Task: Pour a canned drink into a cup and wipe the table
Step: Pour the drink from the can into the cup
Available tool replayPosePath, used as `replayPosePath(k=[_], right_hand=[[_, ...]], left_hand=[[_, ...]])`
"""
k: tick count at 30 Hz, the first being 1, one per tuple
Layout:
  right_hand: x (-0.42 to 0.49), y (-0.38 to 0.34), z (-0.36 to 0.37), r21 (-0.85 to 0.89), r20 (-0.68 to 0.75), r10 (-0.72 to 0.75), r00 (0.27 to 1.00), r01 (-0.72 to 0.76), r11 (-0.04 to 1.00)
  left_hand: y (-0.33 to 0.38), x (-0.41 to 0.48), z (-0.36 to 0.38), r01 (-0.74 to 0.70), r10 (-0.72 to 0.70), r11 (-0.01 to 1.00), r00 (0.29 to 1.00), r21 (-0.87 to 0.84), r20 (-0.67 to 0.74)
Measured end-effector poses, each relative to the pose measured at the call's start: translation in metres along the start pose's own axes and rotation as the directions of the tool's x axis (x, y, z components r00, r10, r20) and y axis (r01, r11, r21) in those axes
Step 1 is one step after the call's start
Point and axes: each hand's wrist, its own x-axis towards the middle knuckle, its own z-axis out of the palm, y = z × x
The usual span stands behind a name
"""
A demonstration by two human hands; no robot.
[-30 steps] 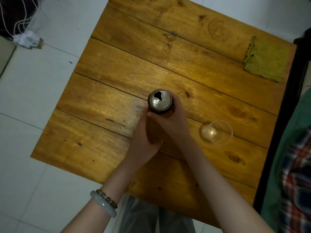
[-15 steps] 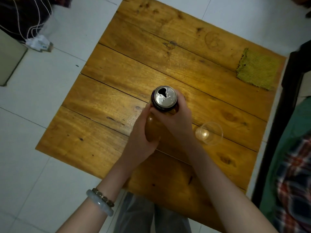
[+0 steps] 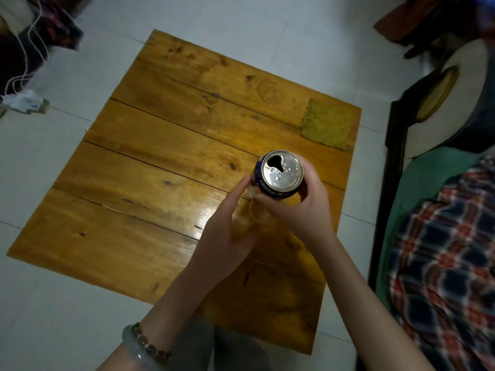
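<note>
A dark blue can with its top open is held upright above the wooden table, and my right hand grips it from the right. My left hand reaches up from the left, one fingertip touching the can's side. Its other fingers are hidden. In the gap between my hands, part of the clear cup shows below the can; I cannot tell whether my left hand holds it. A yellow-green cloth lies flat at the table's far right corner.
The low table stands on a pale tiled floor. A bed with a plaid blanket and a dark frame runs close along the table's right edge. White cables and a charger lie on the floor at the far left.
My hands have carried the can to the right and higher, over the spot where the cup stands. The cup, in plain view to the right before, is now mostly covered.
</note>
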Motion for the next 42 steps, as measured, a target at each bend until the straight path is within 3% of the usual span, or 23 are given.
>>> replayPosePath(k=[5, 16, 25, 34, 42], right_hand=[[-0.019, 0.023, -0.041, -0.142, -0.006, -0.027, 1.0, 0.026, 0.989], [-0.038, 0.086, -0.045, -0.21, 0.081, 0.014, 0.997, 0.003, 0.978], [-0.034, 0.113, -0.039, -0.285, 0.168, 0.082, 0.982, -0.031, 0.958], [-0.023, 0.121, -0.041, -0.398, 0.237, 0.197, 0.951, -0.09, 0.913], [-0.017, 0.12, -0.043, -0.504, 0.283, 0.227, 0.932, -0.057, 0.862]], left_hand=[[0.001, -0.003, 0.044, 0.009, -0.003, 0.996, 0.998, -0.093, 0.062], [-0.053, -0.01, 0.084, 0.279, -0.234, 0.892, 0.958, -0.355, 0.167], [-0.077, -0.005, 0.095, 0.419, -0.356, 0.819, 0.907, -0.393, 0.224], [-0.084, -0.003, 0.105, 0.471, -0.407, 0.76, 0.882, -0.447, 0.237], [-0.086, -0.006, 0.108, 0.505, -0.436, 0.717, 0.863, -0.481, 0.255]])
